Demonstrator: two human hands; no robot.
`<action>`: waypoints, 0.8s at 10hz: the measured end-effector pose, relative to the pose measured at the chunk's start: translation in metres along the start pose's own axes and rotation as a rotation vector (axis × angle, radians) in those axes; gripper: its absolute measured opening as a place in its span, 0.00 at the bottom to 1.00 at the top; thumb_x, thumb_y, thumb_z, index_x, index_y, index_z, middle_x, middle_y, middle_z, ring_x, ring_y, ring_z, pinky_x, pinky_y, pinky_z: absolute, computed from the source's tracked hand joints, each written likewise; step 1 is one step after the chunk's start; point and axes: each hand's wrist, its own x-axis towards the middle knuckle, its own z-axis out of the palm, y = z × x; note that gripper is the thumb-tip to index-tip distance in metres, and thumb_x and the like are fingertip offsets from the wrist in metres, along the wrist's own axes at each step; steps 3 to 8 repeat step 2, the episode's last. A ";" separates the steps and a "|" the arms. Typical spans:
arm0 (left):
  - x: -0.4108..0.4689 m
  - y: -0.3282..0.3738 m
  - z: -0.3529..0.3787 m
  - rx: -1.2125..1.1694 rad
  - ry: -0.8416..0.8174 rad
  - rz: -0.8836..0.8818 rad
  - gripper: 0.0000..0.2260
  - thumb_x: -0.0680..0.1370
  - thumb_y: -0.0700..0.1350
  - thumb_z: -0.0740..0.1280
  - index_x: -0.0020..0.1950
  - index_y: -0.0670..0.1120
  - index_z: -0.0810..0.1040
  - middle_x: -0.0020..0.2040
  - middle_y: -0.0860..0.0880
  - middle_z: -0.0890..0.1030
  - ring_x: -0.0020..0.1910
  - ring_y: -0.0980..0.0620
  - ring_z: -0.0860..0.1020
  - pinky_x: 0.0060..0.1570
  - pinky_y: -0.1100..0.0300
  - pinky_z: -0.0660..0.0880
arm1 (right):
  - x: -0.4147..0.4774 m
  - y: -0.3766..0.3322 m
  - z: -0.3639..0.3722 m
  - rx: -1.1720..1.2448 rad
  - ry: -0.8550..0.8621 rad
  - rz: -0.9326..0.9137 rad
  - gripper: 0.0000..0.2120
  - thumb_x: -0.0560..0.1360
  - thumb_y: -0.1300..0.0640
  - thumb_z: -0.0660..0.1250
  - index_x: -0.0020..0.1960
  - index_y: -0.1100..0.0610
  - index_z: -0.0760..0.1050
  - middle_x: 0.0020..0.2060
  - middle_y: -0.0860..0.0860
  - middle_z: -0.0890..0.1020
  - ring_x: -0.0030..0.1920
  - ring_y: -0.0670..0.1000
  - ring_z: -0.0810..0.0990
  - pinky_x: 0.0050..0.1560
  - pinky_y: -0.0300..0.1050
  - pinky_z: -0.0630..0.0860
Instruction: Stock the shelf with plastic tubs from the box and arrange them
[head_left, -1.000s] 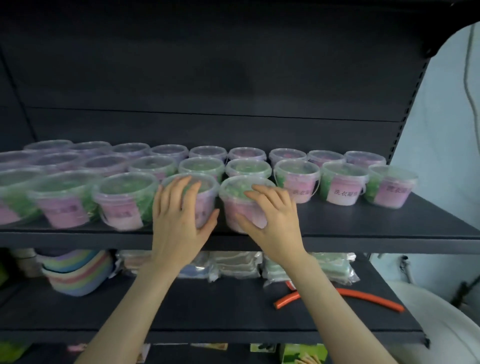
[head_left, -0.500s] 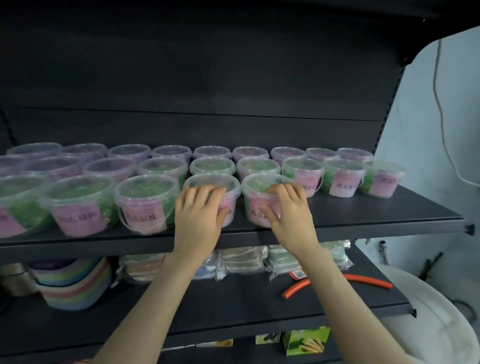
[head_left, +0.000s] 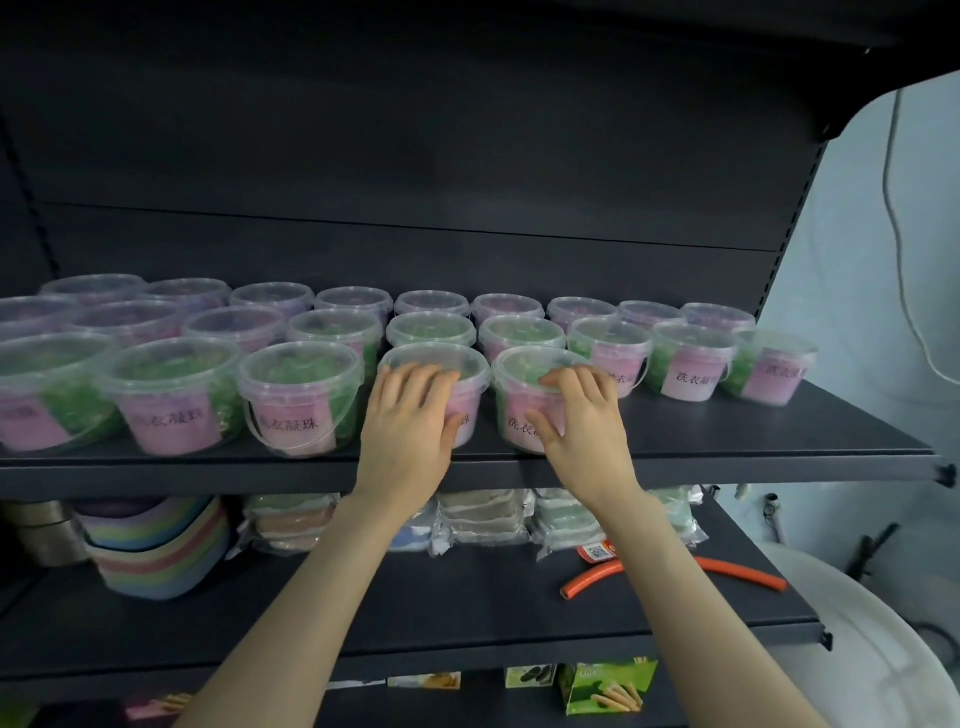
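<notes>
Clear plastic tubs with pink labels and green contents stand in three rows on the black upper shelf. My left hand lies flat against the front of one front-row tub, fingers spread over its rim. My right hand presses on the neighbouring front-row tub to its right, fingers curled on the lid edge. Both tubs rest on the shelf near its front edge. No box is in view.
To the right, a second-row tub and others leave bare shelf in front. The lower shelf holds stacked pastel basins, wrapped packets and an orange hose piece. A white round object sits at the lower right.
Both hands stay on the same two front-row tubs; the right tub's label now shows more beside my fingers. The view has shifted, bringing more of the left tubs into sight.
</notes>
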 end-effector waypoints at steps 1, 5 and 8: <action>-0.001 -0.004 -0.004 -0.159 -0.091 -0.023 0.22 0.74 0.41 0.69 0.67 0.42 0.70 0.69 0.42 0.69 0.71 0.41 0.62 0.71 0.44 0.56 | 0.000 0.001 0.001 0.023 -0.040 0.023 0.17 0.72 0.60 0.70 0.60 0.59 0.72 0.59 0.54 0.76 0.68 0.60 0.64 0.67 0.59 0.65; -0.005 0.000 -0.029 -0.448 -0.003 -0.162 0.18 0.76 0.43 0.65 0.66 0.43 0.72 0.67 0.47 0.71 0.69 0.51 0.66 0.69 0.51 0.63 | -0.002 -0.010 -0.011 0.103 0.014 0.066 0.16 0.73 0.59 0.69 0.61 0.56 0.75 0.64 0.50 0.75 0.72 0.55 0.63 0.73 0.58 0.54; -0.005 0.000 -0.029 -0.448 -0.003 -0.162 0.18 0.76 0.43 0.65 0.66 0.43 0.72 0.67 0.47 0.71 0.69 0.51 0.66 0.69 0.51 0.63 | -0.002 -0.010 -0.011 0.103 0.014 0.066 0.16 0.73 0.59 0.69 0.61 0.56 0.75 0.64 0.50 0.75 0.72 0.55 0.63 0.73 0.58 0.54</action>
